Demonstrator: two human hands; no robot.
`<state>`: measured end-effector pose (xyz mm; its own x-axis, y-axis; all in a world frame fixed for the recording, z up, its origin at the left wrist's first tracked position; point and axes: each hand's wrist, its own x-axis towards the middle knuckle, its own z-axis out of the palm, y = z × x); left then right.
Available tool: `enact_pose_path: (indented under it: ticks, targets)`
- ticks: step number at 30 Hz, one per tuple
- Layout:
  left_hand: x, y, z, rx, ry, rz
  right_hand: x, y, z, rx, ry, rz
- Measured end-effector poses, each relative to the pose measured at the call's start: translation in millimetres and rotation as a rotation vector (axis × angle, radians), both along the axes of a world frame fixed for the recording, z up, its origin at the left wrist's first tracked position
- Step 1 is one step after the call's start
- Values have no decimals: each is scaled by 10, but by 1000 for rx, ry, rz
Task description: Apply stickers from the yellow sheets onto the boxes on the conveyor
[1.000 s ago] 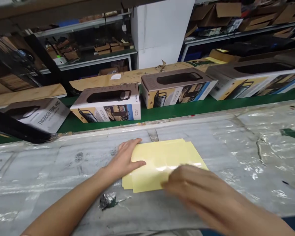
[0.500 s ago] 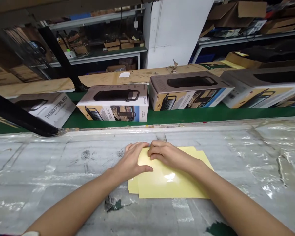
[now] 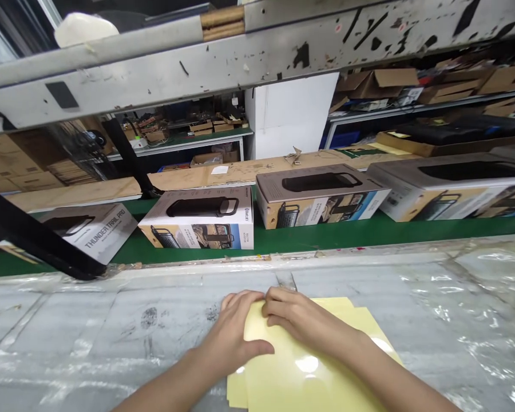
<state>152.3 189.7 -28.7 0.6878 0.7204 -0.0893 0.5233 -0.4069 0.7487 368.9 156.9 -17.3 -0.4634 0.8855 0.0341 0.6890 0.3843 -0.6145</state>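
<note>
A small stack of glossy yellow sheets (image 3: 309,377) lies on the plastic-covered bench in front of me, its layers slightly fanned. My left hand (image 3: 236,332) grips the left edge of the top sheet, thumb lying on its face and fingers round the far corner. That edge curves up a little. My right hand (image 3: 292,315) is closed at the same far corner, fingertips curled and pinched against the sheet, close to the left fingers. What lies under the right fingertips is hidden.
Beyond the bench, several printed speaker boxes (image 3: 197,217) stand on a green conveyor belt (image 3: 274,241). A black post (image 3: 43,234) slants at the left. A scuffed white beam (image 3: 154,74) crosses overhead. Shelves with open cartons (image 3: 377,83) stand behind.
The view has tilted up, so hands and sheets sit lower and the overhead beam appears. Both hands keep nearly the same hold at the sheet's corner.
</note>
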Motion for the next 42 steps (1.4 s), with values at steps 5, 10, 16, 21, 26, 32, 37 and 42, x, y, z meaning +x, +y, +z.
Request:
enact_pose_path:
  ticks: [5,10,16,21,26,32,37,42]
  targets:
    - [-2,7,4,1,6,0,-4,0,-12,-11,36,-19]
    - [0,14,7,-4,15,-7,5,-30,-8,-17,60,-25]
    - [4,16,2,-9,9,0,42,-59,-28,3,116,-3]
    - [7,11,8,11,-17,-18,35,-62,-30,21,119,1]
    - [15,9,1,16,-47,-13,12,-74,45,-22,48,6]
    - [9,1,-22,22,-46,-13,30,-78,-7,62,-30,64]
    - [-3,-4,-11,15,-40,-15,49,-80,-100,44,102,44]
    - [-10,11,-6,64,-31,-45,120,-75,-93,-100,292,-22]
